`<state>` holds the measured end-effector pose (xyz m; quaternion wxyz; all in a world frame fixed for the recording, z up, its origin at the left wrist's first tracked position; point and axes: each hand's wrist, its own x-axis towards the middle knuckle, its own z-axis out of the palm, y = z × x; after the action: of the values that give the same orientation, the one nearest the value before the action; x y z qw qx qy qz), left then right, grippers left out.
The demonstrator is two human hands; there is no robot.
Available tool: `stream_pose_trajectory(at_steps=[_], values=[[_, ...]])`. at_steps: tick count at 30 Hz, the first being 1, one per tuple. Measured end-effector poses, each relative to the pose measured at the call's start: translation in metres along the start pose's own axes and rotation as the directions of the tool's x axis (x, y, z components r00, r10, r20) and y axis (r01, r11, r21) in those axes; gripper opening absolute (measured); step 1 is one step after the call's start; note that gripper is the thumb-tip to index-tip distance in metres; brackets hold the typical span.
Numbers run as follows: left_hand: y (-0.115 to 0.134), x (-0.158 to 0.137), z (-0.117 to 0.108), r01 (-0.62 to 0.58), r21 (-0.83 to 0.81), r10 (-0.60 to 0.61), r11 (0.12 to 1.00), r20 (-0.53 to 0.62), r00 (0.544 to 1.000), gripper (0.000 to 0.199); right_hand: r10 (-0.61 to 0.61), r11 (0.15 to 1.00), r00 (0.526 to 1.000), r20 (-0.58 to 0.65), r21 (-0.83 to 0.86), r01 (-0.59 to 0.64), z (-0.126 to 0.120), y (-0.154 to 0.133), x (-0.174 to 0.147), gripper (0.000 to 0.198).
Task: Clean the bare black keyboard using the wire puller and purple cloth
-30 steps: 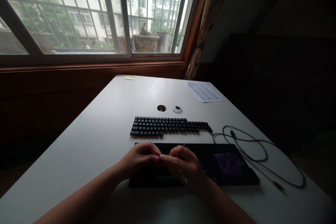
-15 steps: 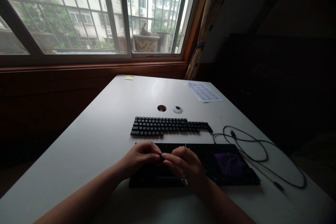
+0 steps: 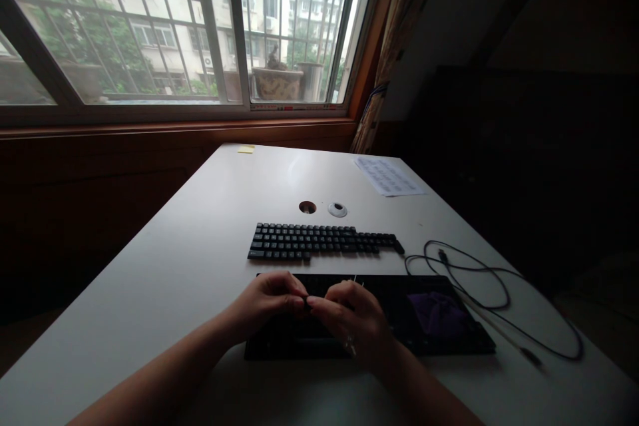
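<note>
Outdoors, behind the barred window (image 3: 164, 26), a patterned planter (image 3: 278, 85) holds a dark, knobbly plant; a plainer grey pot (image 3: 312, 80) stands just beside it, its contents not discernible. On the bench (image 3: 190, 239), a round hole (image 3: 307, 208) opens near a white ring (image 3: 337, 210), which lies flat.

Both forearms enter from the lower edge and converge, wrists raised slightly, over the left half of a black keyboard (image 3: 404, 326). The left hand (image 3: 272, 296) has thumb and index finger pinched together on a small dark piece (image 3: 306, 303), its other fingers curled. The right hand (image 3: 357, 319) meets it fingertip to fingertip at the same piece; its fingers are bent closed around a thin wire tool (image 3: 350, 345), the ends of which project above and below the hand. Whether the right fingertips also grip the piece cannot be told.

A purple cloth (image 3: 439, 314) lies on the keyboard's right end. Rows of black keys (image 3: 309, 239) lie just beyond the keyboard, apart from it. A dark cable (image 3: 580, 346) loops to the right.
</note>
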<state>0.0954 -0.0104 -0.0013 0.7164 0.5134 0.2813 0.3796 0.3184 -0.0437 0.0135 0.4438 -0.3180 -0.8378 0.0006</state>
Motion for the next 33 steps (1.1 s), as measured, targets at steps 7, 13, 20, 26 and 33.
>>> stream_pose_trajectory(at_steps=[7,13,20,26,33], values=[[-0.001,-0.001,0.001,0.006,-0.004,-0.006,1.000,-0.019,1.000,0.017,-0.016,1.000,1.000,0.007,-0.013,0.016,0.001,0.004,-0.002,0.022],[0.002,0.000,0.003,-0.019,0.025,0.019,1.000,-0.018,1.000,0.017,-0.008,1.000,1.000,0.026,-0.019,0.008,0.002,0.006,-0.004,0.025],[0.006,-0.001,0.005,-0.029,0.073,0.028,0.997,0.014,1.000,0.017,-0.022,1.000,0.999,0.047,-0.021,0.023,0.000,0.004,-0.004,0.022],[0.012,-0.002,0.007,-0.045,0.181,0.046,0.982,-0.001,0.999,0.024,-0.044,0.999,0.998,0.050,-0.019,0.045,-0.002,0.001,-0.002,0.020],[0.008,-0.001,0.009,0.010,0.153,-0.003,0.988,-0.041,0.999,0.026,-0.028,0.999,0.998,0.053,-0.034,0.030,-0.002,0.000,0.000,0.020]])
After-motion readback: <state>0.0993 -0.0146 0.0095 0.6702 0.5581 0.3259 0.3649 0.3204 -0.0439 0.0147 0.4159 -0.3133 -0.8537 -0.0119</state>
